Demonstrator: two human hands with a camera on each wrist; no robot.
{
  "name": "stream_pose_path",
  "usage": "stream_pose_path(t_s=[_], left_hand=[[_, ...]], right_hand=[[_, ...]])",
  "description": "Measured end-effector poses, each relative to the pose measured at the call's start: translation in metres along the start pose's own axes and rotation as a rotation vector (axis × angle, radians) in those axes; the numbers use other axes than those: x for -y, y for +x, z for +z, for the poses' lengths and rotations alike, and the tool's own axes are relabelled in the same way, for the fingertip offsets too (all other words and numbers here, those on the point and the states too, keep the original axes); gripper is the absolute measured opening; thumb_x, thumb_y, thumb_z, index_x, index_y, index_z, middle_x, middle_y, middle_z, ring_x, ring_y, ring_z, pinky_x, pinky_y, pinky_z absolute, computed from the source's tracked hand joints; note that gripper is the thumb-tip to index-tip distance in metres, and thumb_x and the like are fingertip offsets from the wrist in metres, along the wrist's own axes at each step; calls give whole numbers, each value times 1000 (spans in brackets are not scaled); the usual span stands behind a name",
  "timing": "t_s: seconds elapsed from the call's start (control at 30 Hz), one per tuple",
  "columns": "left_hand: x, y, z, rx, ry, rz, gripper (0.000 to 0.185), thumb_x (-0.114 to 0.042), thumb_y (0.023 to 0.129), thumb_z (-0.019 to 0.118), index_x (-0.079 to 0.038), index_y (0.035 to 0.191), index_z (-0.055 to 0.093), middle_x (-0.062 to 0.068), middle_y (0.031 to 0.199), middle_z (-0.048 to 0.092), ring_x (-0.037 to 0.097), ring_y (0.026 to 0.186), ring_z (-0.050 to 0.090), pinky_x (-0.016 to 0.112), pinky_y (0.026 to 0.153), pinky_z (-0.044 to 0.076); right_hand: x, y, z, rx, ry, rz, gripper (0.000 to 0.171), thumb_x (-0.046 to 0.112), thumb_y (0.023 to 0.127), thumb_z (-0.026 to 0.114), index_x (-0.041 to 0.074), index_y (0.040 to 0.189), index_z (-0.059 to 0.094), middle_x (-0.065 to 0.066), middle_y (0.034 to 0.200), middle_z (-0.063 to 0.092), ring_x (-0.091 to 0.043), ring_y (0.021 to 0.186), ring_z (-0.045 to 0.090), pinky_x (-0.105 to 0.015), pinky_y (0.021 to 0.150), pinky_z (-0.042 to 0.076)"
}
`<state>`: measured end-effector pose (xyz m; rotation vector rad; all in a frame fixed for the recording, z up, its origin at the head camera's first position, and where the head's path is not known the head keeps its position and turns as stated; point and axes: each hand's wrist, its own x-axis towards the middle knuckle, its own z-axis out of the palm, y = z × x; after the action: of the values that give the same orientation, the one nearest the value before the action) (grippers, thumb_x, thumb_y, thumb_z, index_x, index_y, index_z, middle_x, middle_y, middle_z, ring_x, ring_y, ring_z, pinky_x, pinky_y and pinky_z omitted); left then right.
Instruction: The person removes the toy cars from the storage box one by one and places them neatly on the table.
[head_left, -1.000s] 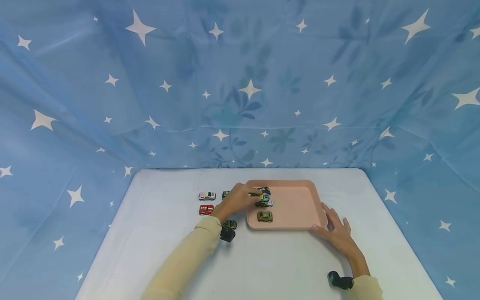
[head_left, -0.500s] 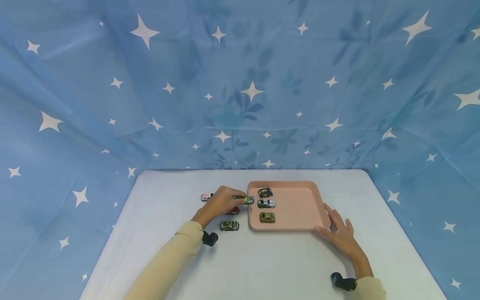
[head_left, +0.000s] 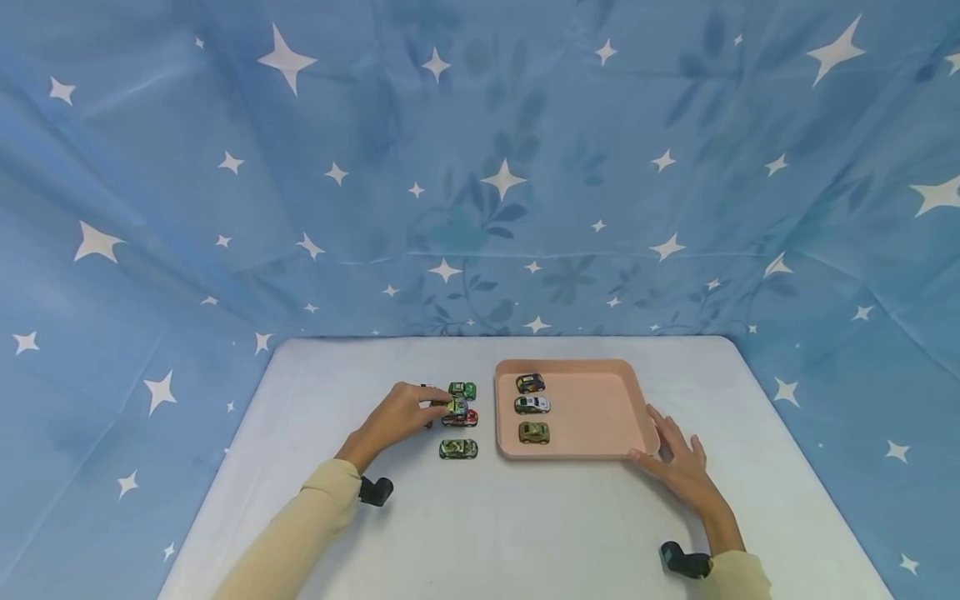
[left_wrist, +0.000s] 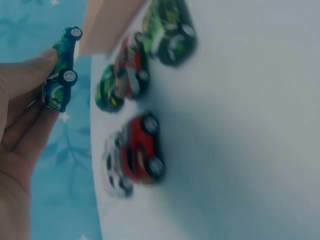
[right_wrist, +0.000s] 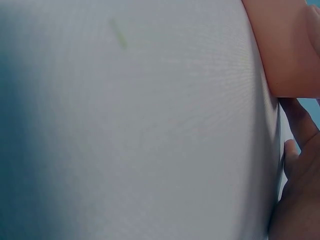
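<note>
Left wrist: left hand pinches toy car; cars below blurred.

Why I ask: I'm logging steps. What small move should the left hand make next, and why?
Probably lower the green-blue toy car onto the white table beside the loose cars: the left hand pinches it clear of the surface near them, while the right hand rests against the pink tray.
</note>
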<state>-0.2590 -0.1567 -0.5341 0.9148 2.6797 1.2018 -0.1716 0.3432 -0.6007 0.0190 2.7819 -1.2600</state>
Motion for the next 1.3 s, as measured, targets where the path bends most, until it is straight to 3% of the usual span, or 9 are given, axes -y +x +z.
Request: stream_pose_path(t_s=[0.13, 0.33, 0.8, 1.1, 1.3], left_hand=[[7, -16, -7, -25, 31, -6, 23, -12, 99, 79, -6, 120, 82, 8, 115, 80, 20, 83, 73, 30, 68, 57], [15, -37, -14, -52, 70, -23, 23, -10, 97, 81, -7, 119, 83, 6, 116, 80, 26, 112, 75, 45, 90, 61], [34, -76, -5, -53, 72, -54, 24, -11, 97, 81, -5, 120, 82, 10, 118, 79, 34, 116, 73, 50, 97, 58], [44, -79, 6, -60, 106, 66, 22, -5, 94, 82, -2, 116, 82, 9, 115, 80, 31, 110, 75, 47, 94, 60], [47, -82, 11, -55, 121, 65, 22, -4, 95, 82, -2, 117, 82, 9, 115, 80, 31, 110, 76, 47, 94, 59]], right_hand=[[1, -1, -1, -2, 4, -8, 100, 45, 95, 75, 12, 172, 21, -31, 173, 16, -53, 159, 4, -66, 119, -21], [2, 0, -1, 4, -8, 1, 101, 47, 95, 75, 12, 173, 20, -31, 173, 15, -53, 159, 3, -67, 119, -20], [4, 1, 1, -3, -6, 15, 101, 46, 95, 75, 10, 172, 21, -31, 173, 16, -53, 159, 3, -66, 119, -21], [3, -1, 2, 1, -10, 19, 101, 46, 95, 75, 11, 172, 19, -30, 173, 14, -53, 159, 3, -67, 119, -20], [2, -1, 0, 4, -15, 6, 101, 46, 96, 75, 10, 172, 19, -32, 173, 15, -54, 159, 3, -66, 119, -21]])
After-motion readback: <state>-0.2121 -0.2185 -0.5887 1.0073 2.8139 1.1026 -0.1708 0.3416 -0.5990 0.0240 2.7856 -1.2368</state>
